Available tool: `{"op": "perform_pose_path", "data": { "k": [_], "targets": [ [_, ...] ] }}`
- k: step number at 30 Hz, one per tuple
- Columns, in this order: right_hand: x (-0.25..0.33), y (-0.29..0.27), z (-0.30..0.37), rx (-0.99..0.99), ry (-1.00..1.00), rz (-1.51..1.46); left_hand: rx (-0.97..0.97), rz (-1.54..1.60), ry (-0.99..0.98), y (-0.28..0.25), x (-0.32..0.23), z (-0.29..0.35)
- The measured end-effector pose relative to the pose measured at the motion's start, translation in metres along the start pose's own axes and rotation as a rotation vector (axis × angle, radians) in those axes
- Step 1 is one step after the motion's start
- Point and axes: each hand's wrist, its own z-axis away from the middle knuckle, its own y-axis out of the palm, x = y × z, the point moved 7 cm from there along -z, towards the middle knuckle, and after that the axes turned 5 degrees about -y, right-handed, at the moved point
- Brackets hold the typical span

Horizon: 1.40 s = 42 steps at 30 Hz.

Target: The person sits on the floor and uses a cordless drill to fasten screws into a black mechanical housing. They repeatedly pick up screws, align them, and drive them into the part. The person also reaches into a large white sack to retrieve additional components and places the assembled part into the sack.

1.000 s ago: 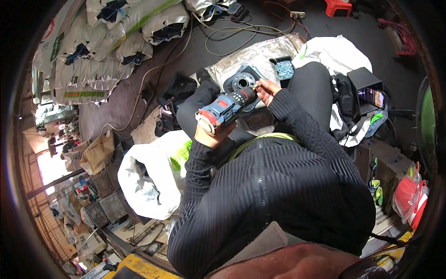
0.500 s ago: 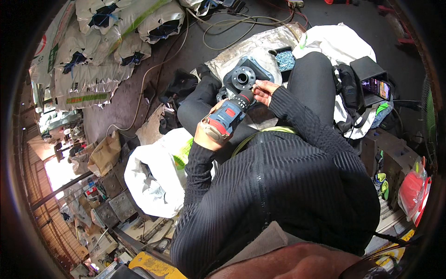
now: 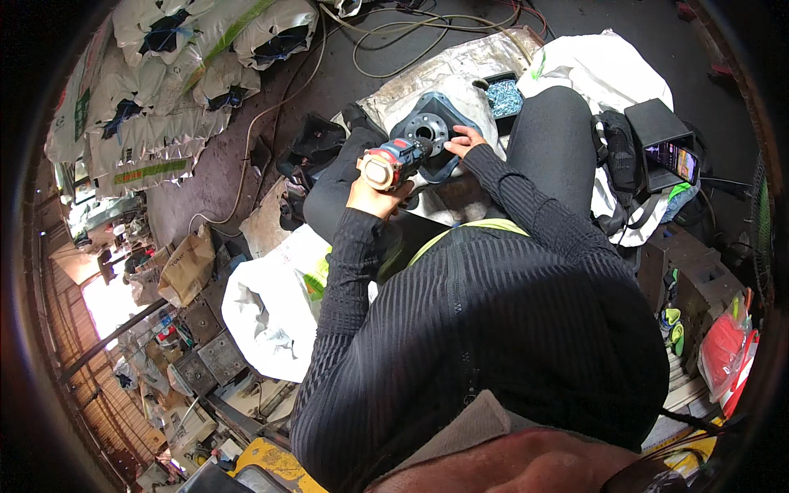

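Note:
My left hand [image 3: 371,199] is closed around the handle of a blue, red and black cordless drill [image 3: 396,158]. The drill's nose points away from me at the rim of a round dark metal flange [image 3: 441,129] with a central bore and a ring of holes. That flange sits on a blue-grey rubbery-looking base [image 3: 444,103] between my legs. My right hand [image 3: 466,141] reaches the flange's right edge, its fingers stretched out and touching or very near it. The drill's tip is hidden against the flange. Just beyond, a black tray [image 3: 503,97] holds many small bluish-silver pieces.
White sacks lie at my left [image 3: 267,308] and beyond my right knee [image 3: 612,70]. A black hooded box [image 3: 657,135] with a lit phone stands at the right. Full plastic bags [image 3: 164,107] are piled far left. A hose [image 3: 390,74] curls across the floor.
The drill has moved away from me and its nose has come to the flange. My right hand has left the drill's tip, fingers now at the flange's edge.

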Motion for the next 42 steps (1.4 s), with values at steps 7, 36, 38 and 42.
{"op": "perform_pose_path", "data": {
  "k": [7,36,38,42],
  "targets": [
    [-0.011,0.012,-0.023,0.041,-0.118,0.038,0.010,-0.190,0.234,0.011,-0.006,-0.038],
    [-0.007,0.008,-0.023,0.026,-0.112,0.194,0.122,-0.485,0.187,0.031,-0.018,-0.075],
    [-0.007,0.006,-0.019,0.003,-0.123,0.234,0.141,-0.387,0.061,0.028,-0.017,-0.073],
    [-0.017,0.021,-0.031,0.060,-0.169,0.182,-0.033,-0.364,0.107,0.027,0.000,-0.047]
  ]
}}
